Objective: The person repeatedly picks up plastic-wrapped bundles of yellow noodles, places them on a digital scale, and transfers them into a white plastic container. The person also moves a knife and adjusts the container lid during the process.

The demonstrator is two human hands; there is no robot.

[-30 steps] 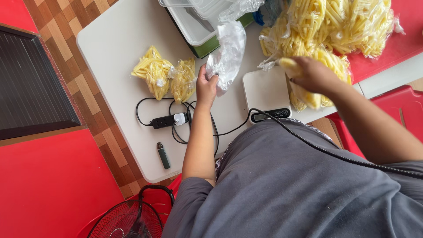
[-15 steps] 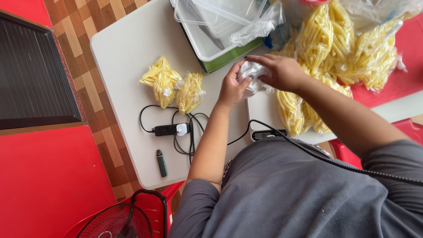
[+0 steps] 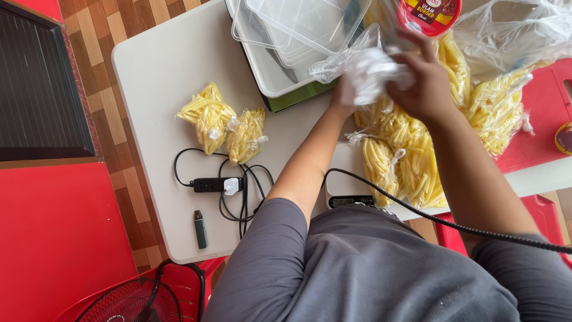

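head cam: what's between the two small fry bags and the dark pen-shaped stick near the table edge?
In the head view, a black power strip with a white plug and looped black cables lies between the small fry bags and the stick.

Left of the black power strip's (image 3: 210,185) cable tangle lie two tied clear bags of yellow fries (image 3: 205,116) (image 3: 246,135), plus one dark slim pen-shaped device (image 3: 200,229) below it.

White table (image 3: 167,65): 2 tied bags of yellow fries (image 3: 221,122) left, black power strip (image 3: 210,185) with tangled cord, small dark pen-like device (image 3: 200,229) near edge, clear tubs (image 3: 286,42), scale (image 3: 348,191) under fries pile (image 3: 405,161).
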